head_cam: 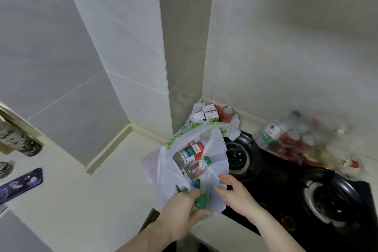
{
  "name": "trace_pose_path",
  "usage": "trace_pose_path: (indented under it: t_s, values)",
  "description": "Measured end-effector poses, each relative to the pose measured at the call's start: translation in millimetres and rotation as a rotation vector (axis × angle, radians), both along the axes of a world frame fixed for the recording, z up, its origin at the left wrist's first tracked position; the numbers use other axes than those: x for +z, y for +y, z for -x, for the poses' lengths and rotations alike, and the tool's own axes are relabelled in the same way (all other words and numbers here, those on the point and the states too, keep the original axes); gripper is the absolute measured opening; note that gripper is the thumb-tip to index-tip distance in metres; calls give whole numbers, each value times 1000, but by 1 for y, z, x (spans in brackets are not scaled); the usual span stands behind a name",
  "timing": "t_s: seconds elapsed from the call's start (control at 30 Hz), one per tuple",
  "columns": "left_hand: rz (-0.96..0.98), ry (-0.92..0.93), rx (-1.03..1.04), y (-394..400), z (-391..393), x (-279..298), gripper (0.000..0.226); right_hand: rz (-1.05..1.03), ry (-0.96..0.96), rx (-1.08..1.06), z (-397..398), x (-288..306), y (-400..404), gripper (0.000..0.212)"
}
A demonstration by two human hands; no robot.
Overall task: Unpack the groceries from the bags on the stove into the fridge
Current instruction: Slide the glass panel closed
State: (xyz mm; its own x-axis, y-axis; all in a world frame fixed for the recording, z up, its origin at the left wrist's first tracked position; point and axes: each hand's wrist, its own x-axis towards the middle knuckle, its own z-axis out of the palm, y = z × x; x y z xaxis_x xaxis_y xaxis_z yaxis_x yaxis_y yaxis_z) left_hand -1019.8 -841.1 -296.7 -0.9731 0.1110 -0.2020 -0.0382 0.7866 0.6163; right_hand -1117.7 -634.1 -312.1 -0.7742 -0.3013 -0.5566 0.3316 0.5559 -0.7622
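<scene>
We see L hand (pixel 180 214) gripping a green-capped bottle (pixel 200 202) at the mouth of a white bag (pixel 214 149) w/ bottles inside. R hand (pixel 235 194) open, touching bag's edge by the black stove (pixel 286 186). Two more bags behind.

Three bags in shot: the near white bag (pixel 212 149), a second white bag (pixel 231 127) at the back corner, a clear bag (pixel 296 145) on the right; two burners, left burner (pixel 237 157) and right burner (pixel 331 198); two hands, left hand (pixel 184 213) and right hand (pixel 237 194); one red can (pixel 227 113); two cartons (pixel 208 113); bottles in the near bag, at least three, exact count unclear.
</scene>
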Motion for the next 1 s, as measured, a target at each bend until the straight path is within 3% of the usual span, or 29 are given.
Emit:
trace_pose_path:
  t_s: [0.2, 0.33, 0.53, 0.7, 0.87, 1.0]
  values:
    - [-314, 119, 84, -19, 4, 69, 47, 57, -86, -192, 2, -4, -26, 47]
    - [-519, 141, 165, -41, 13, 118, 26, 141, -86, -221, 1, 2, -47, 18]
    - [-308, 199, 201, -76, 22, 120, 31, 70, -114, -169, -11, -32, -84, 66]
    - [-239, 232, 248, -101, 12, 115, 28, -4, 26, -292, -5, -37, -98, 27]
    - [-232, 252, 309, -118, 7, 113, 26, -122, 74, -230, 9, -58, -100, 27]
    - [-206, 284, 318, -125, -2, 111, 23, -207, 197, -178, 7, -28, -98, 24]
